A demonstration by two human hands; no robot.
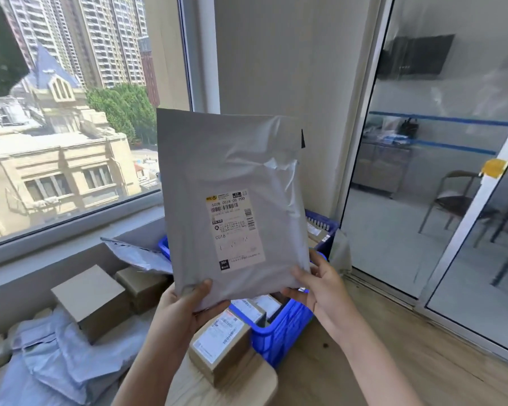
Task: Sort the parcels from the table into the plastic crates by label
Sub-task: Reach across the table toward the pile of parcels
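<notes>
Grey parcel [232,171] is held upright in the air, long axis vertical. The near blue crate [282,326] lies just below its lower edge, and a second blue crate [323,227] is half hidden behind it. The label [233,230] is turned toward the camera. The lower corners are gripped by the left hand [185,306] and right hand [320,285], fingers [201,290] clamped on the plastic. The right hand is judged nearer both crates.

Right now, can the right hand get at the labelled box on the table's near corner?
Probably not yet: the right hand and left hand both hold the grey mailer above the labelled box. Freed, its path looks clear.
</notes>
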